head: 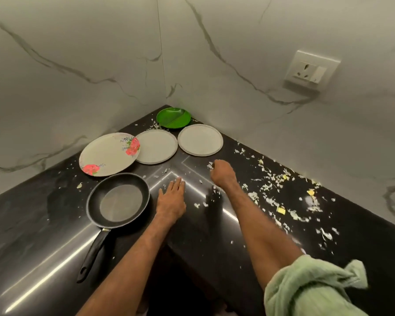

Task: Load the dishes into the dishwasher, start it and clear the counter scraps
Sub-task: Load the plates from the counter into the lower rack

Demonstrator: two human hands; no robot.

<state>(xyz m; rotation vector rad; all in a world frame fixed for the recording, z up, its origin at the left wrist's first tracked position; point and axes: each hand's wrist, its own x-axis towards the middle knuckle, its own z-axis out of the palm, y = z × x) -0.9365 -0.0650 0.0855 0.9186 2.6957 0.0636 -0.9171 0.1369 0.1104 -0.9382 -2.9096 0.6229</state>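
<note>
On the black corner counter (32, 236) lie a floral plate (107, 155), two plain grey plates (156, 146) (200, 139) and a green divided plate (173, 117) in the corner. A black frying pan (118, 200) sits near me, handle pointing toward the front edge. My left hand (172, 197) lies flat, palm down, beside the pan, fingers together. My right hand (221, 173) is curled over the counter below the right grey plate, with pale scraps at its fingertips; I cannot tell if it holds any. Vegetable scraps (274, 190) are scattered to the right.
Marble walls close the corner on both sides. A wall socket (310, 70) is mounted at upper right. A green rolled sleeve (310, 288) covers my right upper arm. The counter's inner edge drops off between my arms. Small scraps also dot the area around the pan.
</note>
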